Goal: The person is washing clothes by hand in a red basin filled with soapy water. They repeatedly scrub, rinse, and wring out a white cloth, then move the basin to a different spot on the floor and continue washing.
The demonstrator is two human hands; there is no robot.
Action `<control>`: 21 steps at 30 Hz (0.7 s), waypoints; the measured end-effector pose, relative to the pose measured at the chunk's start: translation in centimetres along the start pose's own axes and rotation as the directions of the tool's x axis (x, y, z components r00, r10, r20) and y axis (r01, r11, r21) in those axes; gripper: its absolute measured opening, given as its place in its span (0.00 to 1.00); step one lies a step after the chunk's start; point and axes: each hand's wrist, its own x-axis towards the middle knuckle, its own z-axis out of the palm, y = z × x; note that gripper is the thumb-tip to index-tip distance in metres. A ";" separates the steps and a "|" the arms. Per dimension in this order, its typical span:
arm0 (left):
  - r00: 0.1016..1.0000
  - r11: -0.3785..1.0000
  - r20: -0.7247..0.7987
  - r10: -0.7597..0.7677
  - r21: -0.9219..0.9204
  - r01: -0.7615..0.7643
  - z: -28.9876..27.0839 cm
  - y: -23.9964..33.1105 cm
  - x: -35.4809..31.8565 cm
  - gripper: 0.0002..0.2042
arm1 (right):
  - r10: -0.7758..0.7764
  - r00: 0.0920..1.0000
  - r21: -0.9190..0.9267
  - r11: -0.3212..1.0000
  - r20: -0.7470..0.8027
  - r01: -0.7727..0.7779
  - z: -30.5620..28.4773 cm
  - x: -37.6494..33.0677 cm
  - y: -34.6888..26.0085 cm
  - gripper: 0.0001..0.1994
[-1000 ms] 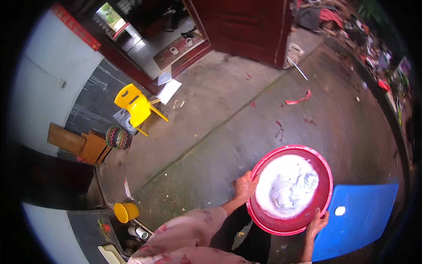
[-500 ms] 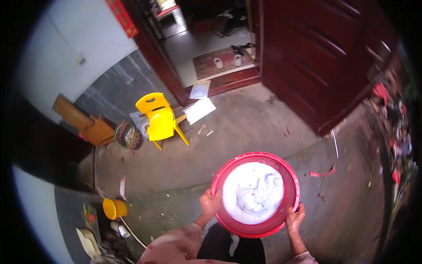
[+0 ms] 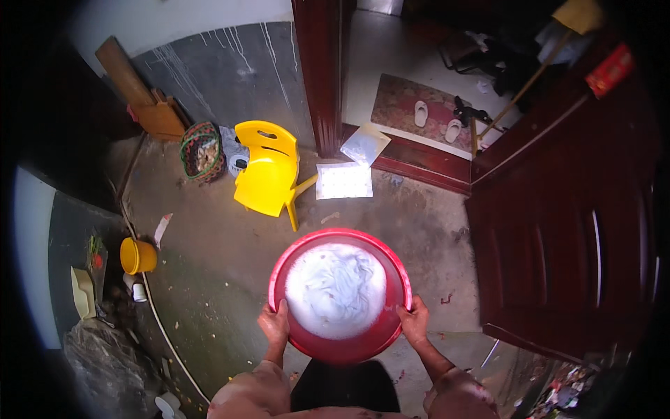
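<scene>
Between my two hands is a red plastic basin (image 3: 315, 350), held in front of my body above the concrete floor. White foam and soaked pale cloth (image 3: 338, 283) fill its middle. My left hand (image 3: 274, 322) is closed on the left rim, thumb over the edge. On the opposite rim my right hand (image 3: 414, 318) grips in the same way. The undersides of both hands' fingers are hidden behind the basin.
A yellow plastic chair (image 3: 269, 174) stands ahead, beside a woven basket (image 3: 190, 150) and white sheets (image 3: 345, 181) on the floor. A dark red door (image 3: 558, 258) stands open at right, by a raised threshold (image 3: 426, 165). A yellow bucket (image 3: 139, 256) and a hose (image 3: 162, 328) lie left.
The view has turned to the right, so the doorway and door appear rotated. The basin now shows nearer the middle of the picture, both hands still on its rim.
</scene>
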 end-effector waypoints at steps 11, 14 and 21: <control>0.891 0.930 -0.268 -0.367 -0.091 0.356 7.0 3.2 3.2 0.19 | -0.070 0.857 -0.016 0.996 0.511 0.090 8.5 21.6 -4.0 0.07; 0.838 0.878 -0.314 -0.447 0.026 0.478 8.5 2.2 2.4 0.21 | 0.007 0.764 -0.035 0.999 0.645 0.021 10.4 24.4 -4.7 0.09; 0.649 0.655 -0.273 -0.710 0.082 0.751 13.9 -1.0 -2.2 0.23 | 0.181 0.577 -0.360 0.908 0.796 0.212 13.8 27.4 -4.5 0.14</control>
